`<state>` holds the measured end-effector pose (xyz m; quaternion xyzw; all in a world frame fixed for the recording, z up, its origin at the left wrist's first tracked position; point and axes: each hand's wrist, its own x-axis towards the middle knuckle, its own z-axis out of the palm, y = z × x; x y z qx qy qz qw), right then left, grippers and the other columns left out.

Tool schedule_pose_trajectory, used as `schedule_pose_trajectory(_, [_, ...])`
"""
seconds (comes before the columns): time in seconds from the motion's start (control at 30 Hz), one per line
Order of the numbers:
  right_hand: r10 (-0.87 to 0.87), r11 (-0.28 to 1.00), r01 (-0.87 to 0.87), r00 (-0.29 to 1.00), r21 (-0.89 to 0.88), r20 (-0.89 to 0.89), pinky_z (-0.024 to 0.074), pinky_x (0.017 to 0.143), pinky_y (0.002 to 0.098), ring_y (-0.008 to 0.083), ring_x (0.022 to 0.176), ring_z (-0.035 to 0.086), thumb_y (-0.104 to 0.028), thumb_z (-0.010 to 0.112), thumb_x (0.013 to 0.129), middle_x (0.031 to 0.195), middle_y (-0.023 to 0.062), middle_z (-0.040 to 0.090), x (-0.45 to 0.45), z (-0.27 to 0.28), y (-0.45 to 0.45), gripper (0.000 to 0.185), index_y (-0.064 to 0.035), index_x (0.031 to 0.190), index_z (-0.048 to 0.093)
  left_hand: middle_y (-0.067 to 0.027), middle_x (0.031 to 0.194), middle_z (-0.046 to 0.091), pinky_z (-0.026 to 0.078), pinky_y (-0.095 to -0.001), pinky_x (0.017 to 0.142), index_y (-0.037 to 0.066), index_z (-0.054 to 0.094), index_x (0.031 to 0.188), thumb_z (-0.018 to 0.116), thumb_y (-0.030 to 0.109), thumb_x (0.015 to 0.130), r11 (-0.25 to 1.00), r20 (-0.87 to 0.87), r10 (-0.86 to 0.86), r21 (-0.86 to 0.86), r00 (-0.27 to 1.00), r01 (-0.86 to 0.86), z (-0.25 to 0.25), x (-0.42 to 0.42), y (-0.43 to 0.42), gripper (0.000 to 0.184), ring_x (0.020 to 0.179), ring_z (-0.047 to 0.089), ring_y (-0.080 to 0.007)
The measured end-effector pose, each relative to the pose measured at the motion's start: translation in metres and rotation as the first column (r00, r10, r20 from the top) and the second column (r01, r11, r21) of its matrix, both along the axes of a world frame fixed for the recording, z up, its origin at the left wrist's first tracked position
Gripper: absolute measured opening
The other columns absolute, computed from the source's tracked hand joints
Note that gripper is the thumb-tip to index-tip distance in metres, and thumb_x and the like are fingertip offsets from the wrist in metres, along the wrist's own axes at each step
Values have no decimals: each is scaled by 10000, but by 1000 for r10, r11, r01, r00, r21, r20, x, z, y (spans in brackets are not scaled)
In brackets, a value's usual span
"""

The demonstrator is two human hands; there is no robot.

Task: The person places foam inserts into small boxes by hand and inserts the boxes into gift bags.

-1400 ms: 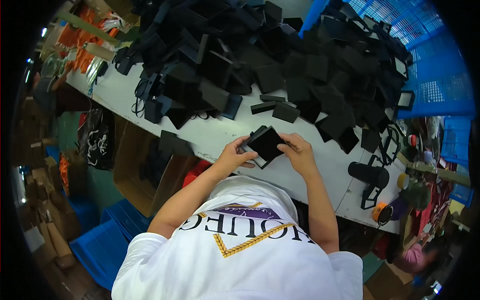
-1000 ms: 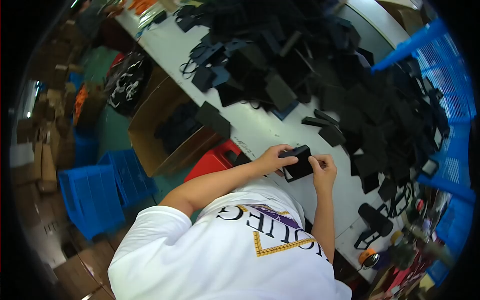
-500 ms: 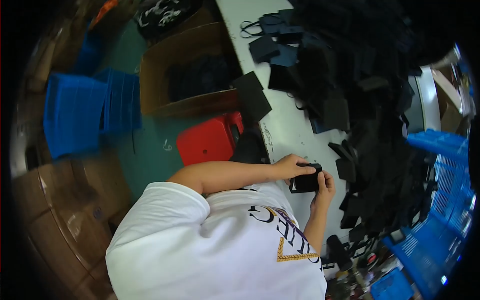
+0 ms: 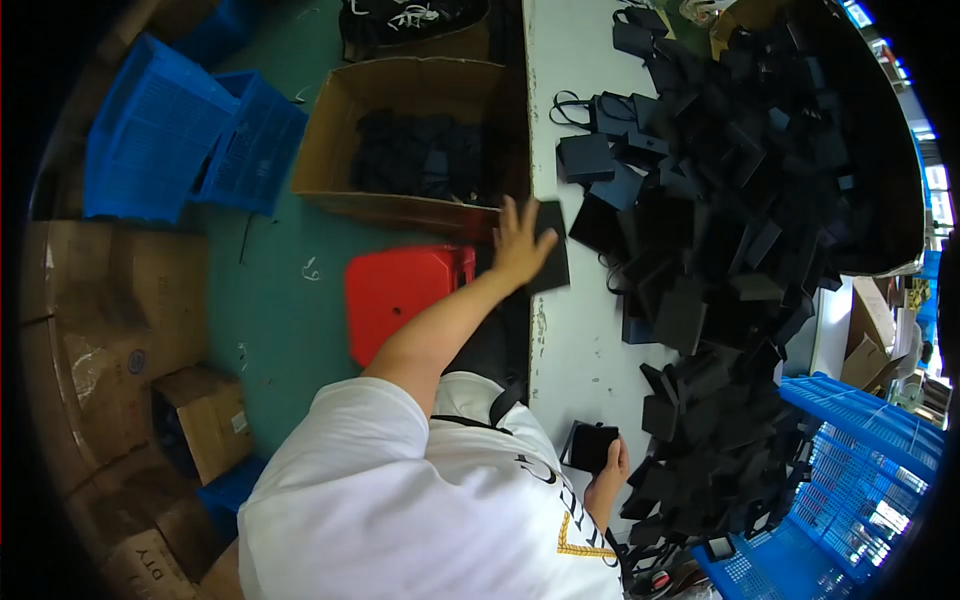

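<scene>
My left hand [image 4: 520, 248] reaches over the table's near edge, fingers spread, lying over a flat dark board [image 4: 551, 262] that juts out past the edge. Whether it grips the board is not visible; the fingers look stretched out. Lower down, close to my body, my right hand [image 4: 612, 468] holds a small black box [image 4: 592, 447] by its side above the table [image 4: 590, 375]. A big pile of black boxes and small bags [image 4: 700, 220] covers the far side of the table.
A cardboard carton [image 4: 325, 130] with dark pieces inside stands on the floor beside the table. A red stool [image 4: 400, 300] is close to my left arm. Blue crates [image 4: 160, 125] stand further left, more blue crates [image 4: 860, 460] at the right. Brown cartons [image 4: 130, 310] lie behind.
My left hand has let go of the small black box and moved out to the dark board. My right hand still holds the box. The view has shifted.
</scene>
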<state>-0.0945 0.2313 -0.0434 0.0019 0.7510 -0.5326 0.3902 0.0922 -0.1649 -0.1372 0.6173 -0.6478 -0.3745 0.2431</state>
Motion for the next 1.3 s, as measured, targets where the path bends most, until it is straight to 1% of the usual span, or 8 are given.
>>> schedule_pose_trajectory(0.1, [-14, 1000, 14, 1000, -2, -10, 559, 892, 309, 179, 1008, 686, -247, 649, 1011, 1204, 97, 682, 4, 18, -9, 412, 0, 1338, 615, -350, 1630, 0, 111, -689, 1177, 128, 231, 1598, 643, 466, 930, 964, 218, -181, -153, 959, 216, -2, -43, 46, 854, 1503, 7, -554])
schedule_pose_trajectory(0.43, [-123, 989, 117, 990, -93, -65, 447, 1049, 306, 170, 1169, 604, -159, 630, 1012, 1297, 122, 648, -3, 36, -24, 420, -13, 1403, 583, -344, 1621, -168, 35, -751, 1133, 231, 195, 1626, 705, 434, 870, 688, 109, -681, 432, 724, 583, 60, -84, 143, 934, 1509, -129, -532])
schedule_pose_trajectory(0.53, [-97, 991, 70, 962, -111, -256, 432, 1014, 284, 139, 1118, 588, -232, 609, 1032, 1249, 89, 664, -11, 42, -34, 409, -2, 1369, 617, -325, 1639, -119, 88, -768, 1121, 223, 324, 1584, 696, 435, 867, 712, 4, -628, 408, 778, 572, 60, -67, 138, 836, 1521, -52, -522])
schedule_pose_trajectory(0.63, [-62, 998, 61, 935, -13, -350, 430, 984, 261, 112, 1088, 581, -263, 604, 1038, 1219, 70, 678, -3, 67, -53, 415, 4, 1355, 628, -344, 1631, 105, 260, -576, 1184, 162, 325, 1577, 725, 430, 876, 738, -113, -618, 258, 778, 624, 52, -41, 130, 850, 1507, 202, -490])
schedule_pose_trajectory(0.73, [-109, 991, 80, 947, -105, -301, 426, 1025, 264, 131, 1146, 592, -228, 603, 1037, 1254, 83, 684, 7, 63, -62, 376, 11, 1324, 648, -295, 1609, 253, 360, -458, 1159, 126, 321, 1574, 730, 460, 891, 384, -536, -543, 526, 647, 759, 96, -31, 115, 863, 1450, 368, -416])
schedule_pose_trajectory(0.87, [-74, 996, 52, 934, -72, -350, 466, 972, 297, 163, 1098, 626, -186, 617, 1019, 1158, 110, 713, 29, 79, -94, 241, -17, 1167, 704, -141, 1473, 467, 568, -335, 919, 92, 352, 1556, 725, 291, 932, 47, -840, -241, 490, 486, 871, 152, -50, 125, 754, 1233, 570, -235])
schedule_pose_trajectory(1.0, [-78, 997, 43, 520, -65, -850, 504, 830, 320, 206, 896, 650, -102, 695, 937, 991, 110, 697, 29, 87, -109, 103, -22, 1001, 700, -72, 1322, 578, 594, -285, 832, 88, 461, 1496, 654, 88, 950, 148, -829, -105, 534, 550, 833, 158, -74, 134, 580, 1082, 650, -149])
schedule_pose_trajectory(1.3, [-148, 989, 106, 792, -105, -592, 469, 637, 282, 167, 709, 591, -12, 747, 855, 858, 85, 633, 29, 108, -95, 80, 9, 913, 695, -105, 1379, 562, 447, -297, 1073, 16, 423, 1512, 738, 131, 937, 245, -837, -4, 530, 547, 812, 172, -79, 135, 666, 1221, 563, -166])
